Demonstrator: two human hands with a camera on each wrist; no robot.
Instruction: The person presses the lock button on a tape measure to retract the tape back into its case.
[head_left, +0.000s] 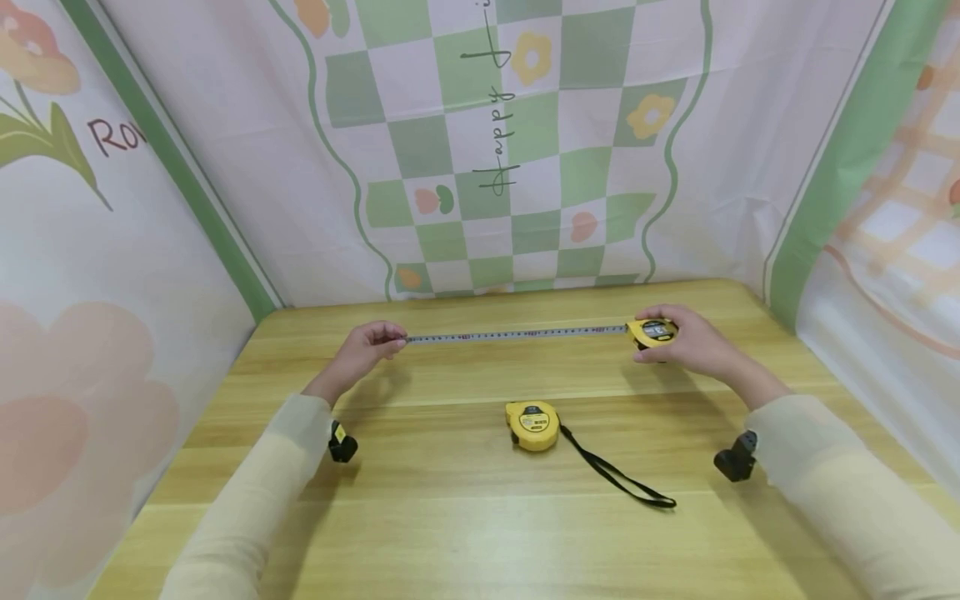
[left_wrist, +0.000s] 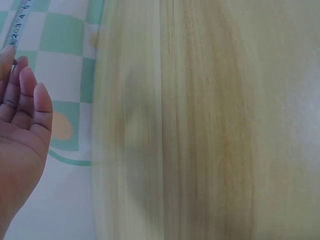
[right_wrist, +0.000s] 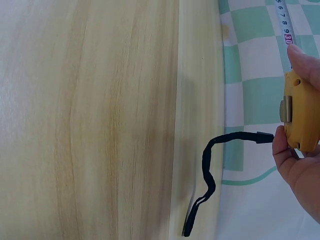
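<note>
My left hand point(head_left: 371, 342) pinches the end of a pulled-out tape blade point(head_left: 517, 335) between thumb and finger. The blade runs straight across to a yellow tape measure point(head_left: 652, 332), which my right hand point(head_left: 690, 340) grips above the far part of the table. In the left wrist view the blade's printed numbers point(left_wrist: 19, 25) show just past the fingertips. A metal clip point(right_wrist: 286, 109) and a hanging black strap point(right_wrist: 207, 165) belong to the held tape measure in the right wrist view. A second yellow tape measure point(head_left: 534, 425) lies on the table between my arms.
The second tape measure's black wrist strap point(head_left: 618, 475) trails to the right on the wooden table point(head_left: 465, 533). Behind the table hangs a patterned curtain point(head_left: 495, 150), with more printed cloth at both sides. Black wrist cameras sit at the left cuff point(head_left: 342, 443) and right cuff point(head_left: 737, 458).
</note>
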